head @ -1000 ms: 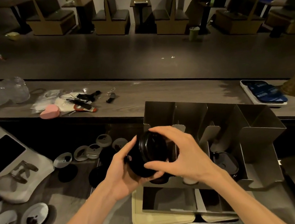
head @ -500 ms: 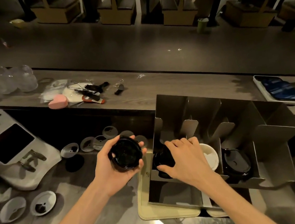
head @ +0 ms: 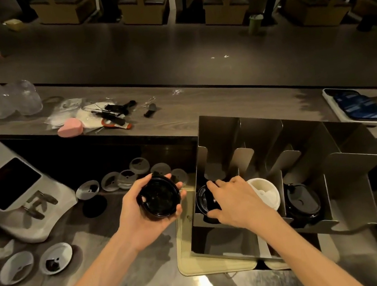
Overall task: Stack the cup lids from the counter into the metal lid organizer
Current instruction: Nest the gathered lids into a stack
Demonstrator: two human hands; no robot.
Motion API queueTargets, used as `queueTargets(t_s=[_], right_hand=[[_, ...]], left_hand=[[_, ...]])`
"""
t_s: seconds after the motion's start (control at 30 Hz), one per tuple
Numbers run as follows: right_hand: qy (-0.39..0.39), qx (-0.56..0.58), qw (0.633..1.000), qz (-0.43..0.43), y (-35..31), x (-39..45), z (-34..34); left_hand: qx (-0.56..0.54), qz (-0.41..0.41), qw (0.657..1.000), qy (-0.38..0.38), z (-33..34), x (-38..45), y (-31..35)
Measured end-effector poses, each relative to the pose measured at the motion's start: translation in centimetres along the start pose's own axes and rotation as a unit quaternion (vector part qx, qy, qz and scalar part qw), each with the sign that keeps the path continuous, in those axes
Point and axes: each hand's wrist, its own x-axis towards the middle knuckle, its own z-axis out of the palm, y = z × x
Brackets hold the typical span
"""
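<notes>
Black lids: left hand (head: 145, 216) is gripping a stack (head: 158, 196), fingers curled round it.
Organizer (head: 357, 191): right hand (head: 236, 200) is pinching black lids (head: 203, 202) in leftmost slot.
Writing: none legible.

Black lids (head: 158, 196) beside metal organizer (head: 349, 175)

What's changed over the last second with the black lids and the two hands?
A second ago both hands held one bunch of black lids in front of the metal lid organizer. It has since been split: the left hand keeps a black lid stack beside the organizer, while the right hand has lowered the other black lids into the leftmost slot. White lids and loose counter lids unchanged.
</notes>
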Motion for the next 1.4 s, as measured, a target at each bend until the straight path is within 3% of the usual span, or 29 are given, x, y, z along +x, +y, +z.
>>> queueTargets(t_s=[0.17, 0.4, 0.6, 1.13, 1.4], right_hand=[[-0.003, -0.006, 1.000, 0.010, -0.6, 0.5, -0.5], [-0.025, 0.083, 0.996, 0.011, -0.2, 0.9, -0.7], [0.032, -0.046, 0.998, -0.001, 0.8, 0.7, -0.8], [0.046, 0.061, 0.997, -0.028, 1.4, 0.4, -0.6], [0.180, 0.077, 0.980, 0.016, 3.9, -2.2, -0.6]], left_hand=[[0.005, -0.014, 1.000, -0.008, 0.7, -0.1, -0.5], [0.010, -0.026, 0.999, -0.019, 0.9, -0.4, -1.0], [0.022, -0.018, 1.000, -0.008, 0.9, -0.6, -0.9], [0.034, -0.038, 0.999, -0.012, 2.0, 0.1, -1.8], [0.018, -0.031, 0.999, -0.022, 2.0, -0.1, -1.1]])
